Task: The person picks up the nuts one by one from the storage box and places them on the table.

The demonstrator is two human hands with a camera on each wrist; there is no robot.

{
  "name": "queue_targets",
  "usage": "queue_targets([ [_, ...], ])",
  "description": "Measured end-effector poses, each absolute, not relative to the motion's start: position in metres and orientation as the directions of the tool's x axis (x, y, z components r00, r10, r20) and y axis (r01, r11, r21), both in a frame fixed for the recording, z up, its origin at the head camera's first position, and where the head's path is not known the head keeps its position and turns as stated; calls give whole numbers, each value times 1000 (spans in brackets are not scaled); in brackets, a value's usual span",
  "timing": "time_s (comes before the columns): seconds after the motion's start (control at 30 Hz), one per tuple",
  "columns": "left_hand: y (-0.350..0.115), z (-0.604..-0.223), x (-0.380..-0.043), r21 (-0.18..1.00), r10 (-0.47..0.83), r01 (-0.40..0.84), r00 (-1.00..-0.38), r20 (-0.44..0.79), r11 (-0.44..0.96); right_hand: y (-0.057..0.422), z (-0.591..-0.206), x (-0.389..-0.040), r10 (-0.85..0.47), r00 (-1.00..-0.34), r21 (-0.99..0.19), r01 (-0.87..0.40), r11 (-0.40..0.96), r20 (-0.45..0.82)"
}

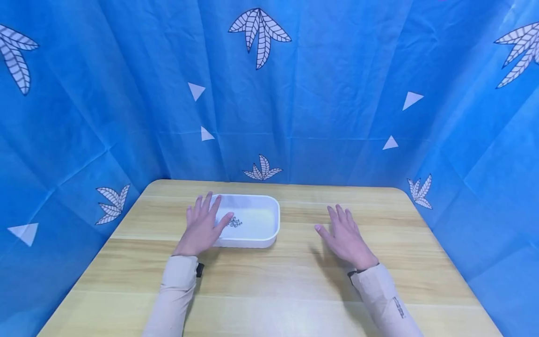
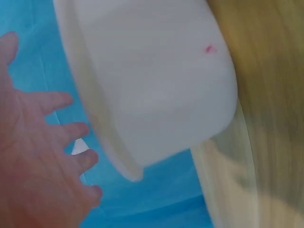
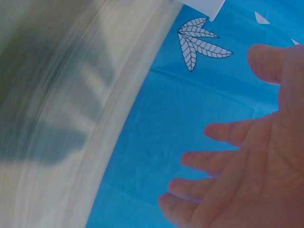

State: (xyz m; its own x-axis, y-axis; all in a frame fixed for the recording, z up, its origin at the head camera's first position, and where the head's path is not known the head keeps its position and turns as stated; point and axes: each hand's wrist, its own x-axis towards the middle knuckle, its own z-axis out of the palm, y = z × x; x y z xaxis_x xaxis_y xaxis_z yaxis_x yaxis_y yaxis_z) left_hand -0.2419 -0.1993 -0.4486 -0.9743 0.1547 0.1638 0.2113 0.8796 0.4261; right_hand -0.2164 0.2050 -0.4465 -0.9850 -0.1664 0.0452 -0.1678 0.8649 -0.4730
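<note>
A white rectangular tray (image 1: 257,243) stands on the table, left of the middle. Inside it, towards its left end, lies a small pile of tiny dark metallic pieces (image 1: 236,223), too small to name and partly hidden by the thumb. My left hand (image 1: 203,228) hovers at the tray's left end with its fingers spread, overlapping the rim in the head view. In the left wrist view its palm shows bare beside the tray's outer wall (image 2: 166,85). My right hand (image 1: 347,238) is held above the table to the right of the tray, fingers spread, with nothing in it.
The wooden table (image 1: 269,281) has rounded far corners. Blue curtains (image 1: 337,93) with white leaf prints hang behind it and along both sides. A small reddish mark (image 2: 210,49) shows on the tray's outside. Both wrists carry dark bands.
</note>
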Motion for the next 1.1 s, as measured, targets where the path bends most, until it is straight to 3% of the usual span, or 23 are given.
queue_targets([
  [0.3,-228,-444,-247,600,96,133,-991,94,789,198,-452,-220,-249,-968,-594,-211,776,17],
  [0.53,-239,-450,-252,773,45,32,-999,4,633,182,-456,-228,-313,-950,-678,-227,699,-5],
  [0.73,-240,-460,-254,870,26,-58,-996,-80,490,160,-460,-236,-308,-950,-777,-159,609,-47],
  [1.1,-239,-470,-252,951,-8,-147,-989,-151,272,113,-474,-258,-261,-960,-984,62,168,-105],
])
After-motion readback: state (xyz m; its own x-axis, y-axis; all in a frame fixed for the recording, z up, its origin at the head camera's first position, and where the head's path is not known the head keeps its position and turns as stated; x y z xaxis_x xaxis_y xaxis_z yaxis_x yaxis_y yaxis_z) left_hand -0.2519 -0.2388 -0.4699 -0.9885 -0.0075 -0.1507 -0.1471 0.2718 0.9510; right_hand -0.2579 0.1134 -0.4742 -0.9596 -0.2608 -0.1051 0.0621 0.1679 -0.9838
